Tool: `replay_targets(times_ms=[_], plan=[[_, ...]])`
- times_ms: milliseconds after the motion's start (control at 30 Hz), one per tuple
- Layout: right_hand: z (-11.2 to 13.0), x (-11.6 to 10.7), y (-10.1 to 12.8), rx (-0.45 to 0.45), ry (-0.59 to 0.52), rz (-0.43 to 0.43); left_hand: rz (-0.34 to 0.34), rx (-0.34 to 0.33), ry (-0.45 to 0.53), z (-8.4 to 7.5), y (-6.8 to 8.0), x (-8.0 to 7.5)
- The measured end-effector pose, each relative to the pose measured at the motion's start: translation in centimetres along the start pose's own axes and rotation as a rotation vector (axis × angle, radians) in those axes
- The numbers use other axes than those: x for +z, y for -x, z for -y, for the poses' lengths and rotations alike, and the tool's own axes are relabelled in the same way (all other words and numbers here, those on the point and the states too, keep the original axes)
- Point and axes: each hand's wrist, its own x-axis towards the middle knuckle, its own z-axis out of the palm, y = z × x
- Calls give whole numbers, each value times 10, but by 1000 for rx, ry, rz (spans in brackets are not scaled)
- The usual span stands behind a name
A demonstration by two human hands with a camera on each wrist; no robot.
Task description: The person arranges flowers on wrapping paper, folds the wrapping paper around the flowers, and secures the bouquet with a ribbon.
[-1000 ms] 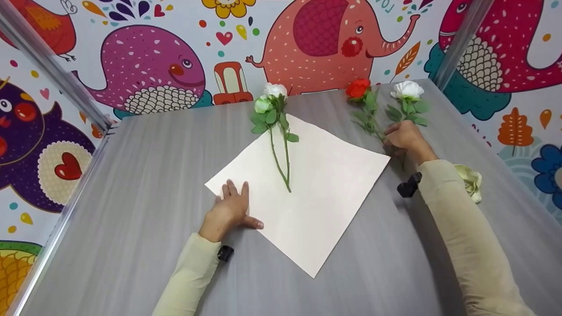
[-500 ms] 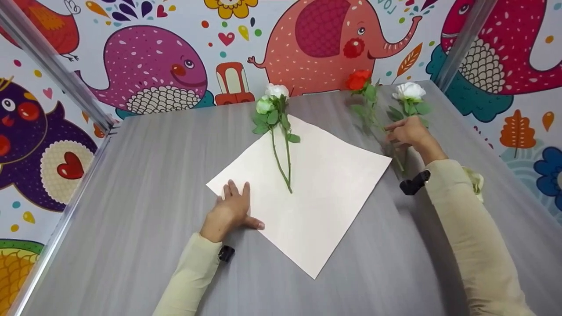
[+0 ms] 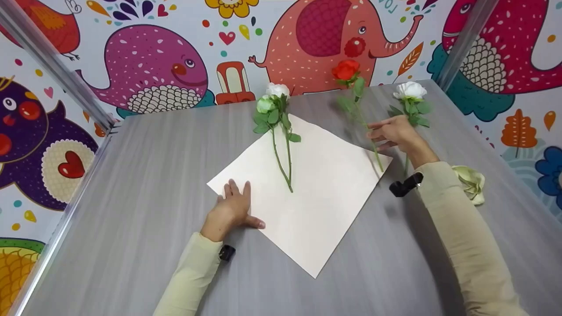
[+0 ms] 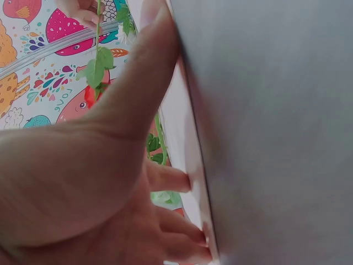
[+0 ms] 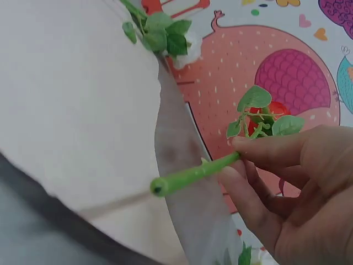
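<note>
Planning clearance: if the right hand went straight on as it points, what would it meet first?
Probably the two pale roses, lying partly on the paper; the height of the right hand is unclear, so it may pass over.

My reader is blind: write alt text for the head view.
A right hand holds a red flower by its stem near pale paper; the left hand rests on the paper's edge. Two flowers lie partly on it; a white flower lies farther right.

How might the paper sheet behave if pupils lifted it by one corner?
The paper sheet will probably flop rather than stay stiff, since one far edge looks wavy. It is likely light for its size, appearing thin along its edges. The two roses on it would probably slide off, as their stems look unfastened.
</note>
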Motion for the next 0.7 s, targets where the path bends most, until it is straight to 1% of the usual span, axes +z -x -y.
replay_targets(times_ms=[233, 467, 533, 700], plan=[[12, 20, 2, 0, -42, 38, 2, 5, 18, 0, 0, 1], [21, 39, 2, 16, -231, 99, 8, -4, 11, 0, -1, 0], [24, 44, 2, 11, -267, 112, 7, -5, 11, 0, -1, 0], [29, 59, 0, 5, -337, 114, 10, -6, 18, 0, 0, -1]])
